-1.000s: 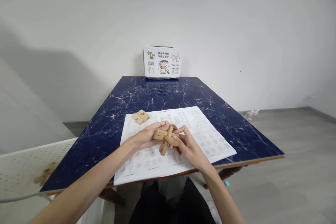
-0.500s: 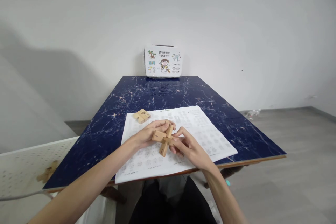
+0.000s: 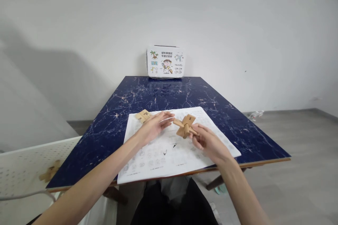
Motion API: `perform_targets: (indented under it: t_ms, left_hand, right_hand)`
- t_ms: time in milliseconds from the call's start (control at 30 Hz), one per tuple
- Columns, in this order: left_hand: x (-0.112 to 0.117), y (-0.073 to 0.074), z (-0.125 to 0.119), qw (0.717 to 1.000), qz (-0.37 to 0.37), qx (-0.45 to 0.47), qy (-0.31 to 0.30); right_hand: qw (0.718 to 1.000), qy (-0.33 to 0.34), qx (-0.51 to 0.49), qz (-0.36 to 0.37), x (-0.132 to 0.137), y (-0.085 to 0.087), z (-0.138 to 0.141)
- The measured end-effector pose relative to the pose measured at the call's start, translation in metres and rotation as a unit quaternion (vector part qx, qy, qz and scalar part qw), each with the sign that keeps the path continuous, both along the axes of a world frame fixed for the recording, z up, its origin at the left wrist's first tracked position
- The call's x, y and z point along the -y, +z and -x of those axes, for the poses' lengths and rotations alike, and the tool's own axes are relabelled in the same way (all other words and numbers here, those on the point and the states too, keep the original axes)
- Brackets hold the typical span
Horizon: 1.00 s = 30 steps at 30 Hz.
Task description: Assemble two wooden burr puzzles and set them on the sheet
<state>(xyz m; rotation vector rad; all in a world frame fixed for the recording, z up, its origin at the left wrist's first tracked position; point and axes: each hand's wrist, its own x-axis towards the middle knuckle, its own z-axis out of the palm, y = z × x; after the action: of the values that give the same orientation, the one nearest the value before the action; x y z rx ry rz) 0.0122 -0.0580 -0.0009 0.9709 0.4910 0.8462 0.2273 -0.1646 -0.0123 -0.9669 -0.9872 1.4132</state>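
Note:
My right hand grips a wooden cross-shaped puzzle assembly, lifted a little above the white instruction sheet. One block face shows a dark mark. My left hand has its fingers stretched toward the puzzle's left arm, holding nothing. Two loose wooden puzzle pieces lie on the sheet's far left corner, just beyond my left hand.
The sheet lies on a dark blue marbled table. A white illustrated box stands at the table's far edge against the wall. A white perforated surface sits low on the left. Grey floor extends to the right.
My right hand has carried the puzzle assembly up and to the right. My left hand has let go of it and now reaches with fingers extended.

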Motion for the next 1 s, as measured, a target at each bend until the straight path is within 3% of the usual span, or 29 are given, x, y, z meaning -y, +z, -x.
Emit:
perform_targets:
  t_ms: [133,367,567,667,767,833,900,933,1000]
  left_hand:
    - [-0.003,-0.001,0.001,0.999,0.008,0.003,0.034]
    - [0.0,0.0,0.002,0.998,-0.012,-0.037,0.042]
    - [0.001,0.0,0.002,0.997,-0.046,-0.055,0.026]
    - [0.0,-0.001,0.003,0.993,-0.091,-0.074,0.012]
    - [0.001,0.002,0.005,0.981,-0.156,-0.113,0.036]
    - [0.0,0.005,0.006,0.96,-0.211,-0.157,0.095]
    - [-0.003,0.006,0.01,0.918,-0.274,-0.219,0.184]
    - [-0.005,0.006,0.012,0.885,-0.31,-0.258,0.233]
    - [-0.01,0.001,0.016,0.791,-0.389,-0.348,0.32]
  right_hand:
    - [0.987,-0.09,0.129,-0.036,-0.023,0.006,-0.036]
    - [0.904,-0.236,0.354,-0.038,-0.079,-0.004,-0.082]
    - [0.84,-0.269,0.47,-0.009,-0.099,-0.009,-0.088]
    - [0.815,-0.271,0.512,0.003,-0.098,-0.006,-0.086]
    - [0.768,-0.31,0.56,-0.001,-0.09,-0.001,-0.083]
    - [0.74,-0.344,0.577,-0.021,-0.085,0.004,-0.078]
    - [0.733,-0.353,0.577,-0.065,-0.081,0.009,-0.069]
    - [0.74,-0.342,0.571,-0.095,-0.08,0.012,-0.063]
    - [0.776,-0.275,0.543,-0.162,-0.081,0.017,-0.05]
